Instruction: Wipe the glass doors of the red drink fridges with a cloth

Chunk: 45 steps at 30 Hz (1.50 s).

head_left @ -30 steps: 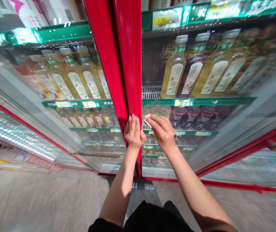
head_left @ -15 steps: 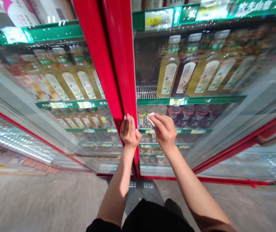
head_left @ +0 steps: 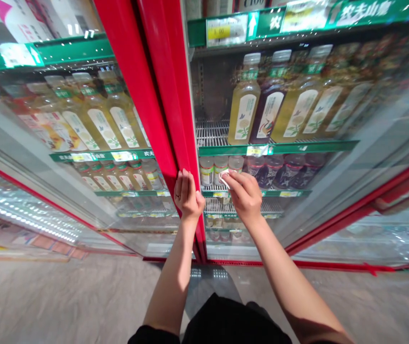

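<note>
My left hand (head_left: 189, 195) lies against the red door frame (head_left: 170, 95) of a glass-fronted cooler, fingers stretched upward and side by side, with a ring on one finger. To its right, my right hand (head_left: 244, 193) pinches a small white cloth (head_left: 225, 178) at the glass of the right door. Behind that glass, short bottles (head_left: 206, 171) with pale caps stand on a shelf near the cloth. Above them a yellow bottle (head_left: 244, 102) and a dark bottle (head_left: 269, 102) stand upright on a wire shelf.
More yellow bottles (head_left: 102, 119) stand behind the left glass door. A red handle (head_left: 401, 193) juts out at the far right. Below the cooler is the grey floor (head_left: 82, 296). Green shelf strips (head_left: 279, 148) carry price tags.
The view has shifted slightly, so the door frame and shelves appear a little further left. Both hands keep nearly the same places, the white cloth still in my right hand.
</note>
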Motion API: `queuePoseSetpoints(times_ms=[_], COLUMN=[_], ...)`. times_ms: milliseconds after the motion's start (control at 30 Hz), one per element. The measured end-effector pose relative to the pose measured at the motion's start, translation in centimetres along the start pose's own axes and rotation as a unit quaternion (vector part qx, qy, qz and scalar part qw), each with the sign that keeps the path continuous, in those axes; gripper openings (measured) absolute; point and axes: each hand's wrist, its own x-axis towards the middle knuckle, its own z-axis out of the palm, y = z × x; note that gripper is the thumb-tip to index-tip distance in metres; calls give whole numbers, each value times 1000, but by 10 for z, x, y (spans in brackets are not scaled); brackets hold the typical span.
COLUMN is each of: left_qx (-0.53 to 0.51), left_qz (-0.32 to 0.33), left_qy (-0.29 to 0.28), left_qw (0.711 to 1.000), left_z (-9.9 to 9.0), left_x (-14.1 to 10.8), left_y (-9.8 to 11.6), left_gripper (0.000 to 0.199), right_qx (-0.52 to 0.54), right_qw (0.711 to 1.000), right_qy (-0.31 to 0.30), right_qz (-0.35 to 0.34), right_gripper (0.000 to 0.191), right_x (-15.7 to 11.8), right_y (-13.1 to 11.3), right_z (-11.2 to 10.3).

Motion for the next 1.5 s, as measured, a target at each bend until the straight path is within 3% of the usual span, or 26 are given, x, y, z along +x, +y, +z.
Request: queuePoseSetpoints(times_ms=[133, 300, 433, 567, 700, 867, 1067, 1167, 1333, 1500], left_qx=[-16, 18, 57, 64, 59, 48, -6, -17, -24, -20], left_qz=[-10, 38, 55, 34, 29, 104, 99, 114, 121, 118], left_qy=[-18, 28, 33, 11, -9, -29, -45, -48, -62, -79], left_qw=[1000, 999, 996, 997, 998, 993, 994, 992, 990, 990], left_z=[1, -1, -3, -6, -7, 5, 21, 25, 34, 45], left_x=[-1, 10, 14, 10, 3, -1, 3, 4, 3, 0], left_y=[-1, 5, 6, 7, 17, 46, 74, 81, 88, 95], left_gripper=[58, 56, 56, 56, 54, 54, 63, 65, 67, 69], right_qx=[-12, -25, 18, 20, -29, -22, -6, -22, -40, -37], right_qw=[1000, 994, 998, 1000, 999, 998, 999, 1000, 995, 999], right_qy=[15, 97, 53, -12, 16, 55, -36, 2, 86, 37], right_qz=[4, 46, 23, -7, 14, 36, -3, 9, 38, -11], right_gripper=[55, 56, 59, 55, 51, 52, 43, 50, 55, 56], right_x=[-10, 18, 16, -7, -6, 19, 2, -1, 22, 15], right_y=[8, 11, 10, 16, 24, 24, 36, 45, 51, 56], right_z=[-12, -7, 1, -11, -27, -25, -36, -49, -55, -57])
